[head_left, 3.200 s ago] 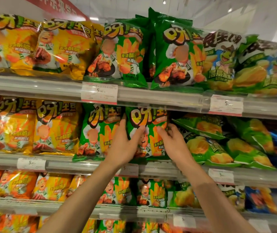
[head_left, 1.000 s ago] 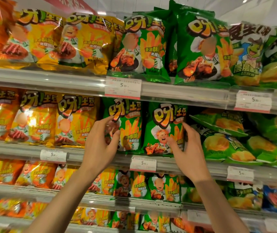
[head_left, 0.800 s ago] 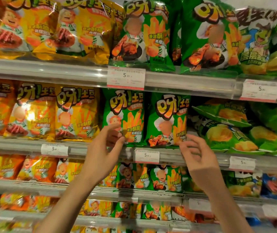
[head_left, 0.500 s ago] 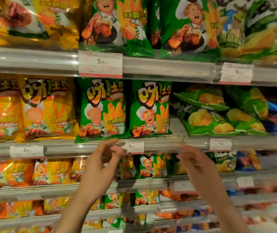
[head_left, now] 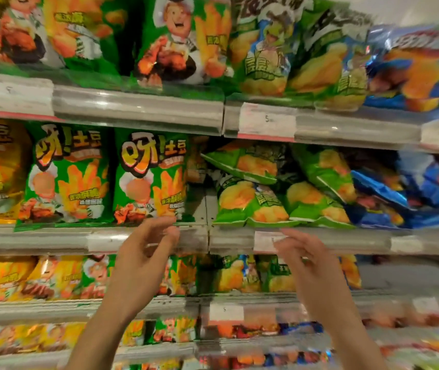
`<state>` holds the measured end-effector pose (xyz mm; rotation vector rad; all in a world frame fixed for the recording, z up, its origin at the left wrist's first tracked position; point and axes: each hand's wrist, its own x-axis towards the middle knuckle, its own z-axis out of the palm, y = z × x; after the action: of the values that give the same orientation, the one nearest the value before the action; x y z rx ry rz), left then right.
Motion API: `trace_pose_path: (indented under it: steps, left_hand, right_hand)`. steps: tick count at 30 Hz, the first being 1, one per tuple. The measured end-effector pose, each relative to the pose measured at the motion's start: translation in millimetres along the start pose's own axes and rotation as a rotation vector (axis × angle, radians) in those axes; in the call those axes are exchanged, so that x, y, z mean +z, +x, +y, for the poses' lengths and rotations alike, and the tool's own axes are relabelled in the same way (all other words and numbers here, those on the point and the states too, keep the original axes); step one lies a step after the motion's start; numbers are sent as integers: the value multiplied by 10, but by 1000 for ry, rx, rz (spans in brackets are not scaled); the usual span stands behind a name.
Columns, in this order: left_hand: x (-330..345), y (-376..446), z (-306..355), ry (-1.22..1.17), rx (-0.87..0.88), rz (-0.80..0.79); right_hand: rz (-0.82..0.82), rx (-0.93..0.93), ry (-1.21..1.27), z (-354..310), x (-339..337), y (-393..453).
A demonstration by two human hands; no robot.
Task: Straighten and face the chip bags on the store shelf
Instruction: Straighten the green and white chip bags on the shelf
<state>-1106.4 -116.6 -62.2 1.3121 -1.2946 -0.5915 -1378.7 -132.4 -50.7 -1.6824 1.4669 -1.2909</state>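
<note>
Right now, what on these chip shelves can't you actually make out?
- Price tags: head view, print too blurred to read.
- Top-shelf bags: upper parts cut off by the frame edge.
- Bottom shelves: smeared by motion.
- Bags behind the left hand and right hand: covered.

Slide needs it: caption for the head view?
Both hands, left and right, hover empty below two upright green chip bags.

A shop's snack aisle, tiered shelves [head_left: 138, 110] packed with chip bags [head_left: 149, 177] in rows, price tags [head_left: 266, 121] clipped along shelf edges
</note>
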Motion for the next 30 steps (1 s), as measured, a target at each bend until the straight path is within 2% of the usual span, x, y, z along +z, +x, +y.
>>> trace_pose_path:
  steps: [6,12,16,19,23,26,30]
  left_hand:
    - [608,94,303,15,1,69]
    - [814,345,505,73,37,82]
    - [760,561,577,49,22,90]
    - [731,685,592,45,-29,31]
    - [687,778,600,59,-85,-44]
    - [641,797,599,2,-138,-57]
    - [580,842,604,-133,-222,-38]
  right_hand:
    - [-78,-29,27,66,-434,349]
    - [-75,-110,35,-85,-439,655]
    - [-61,-205,-184,-277,-270,881]
    - [-61,-281,-344,-380,-92,1075]
    - [-112,-179,-513,-419,135,1333]
    - [-101,-166,-555,-398,203,1428]
    - [-36,-217,-479,-420,153,1421]
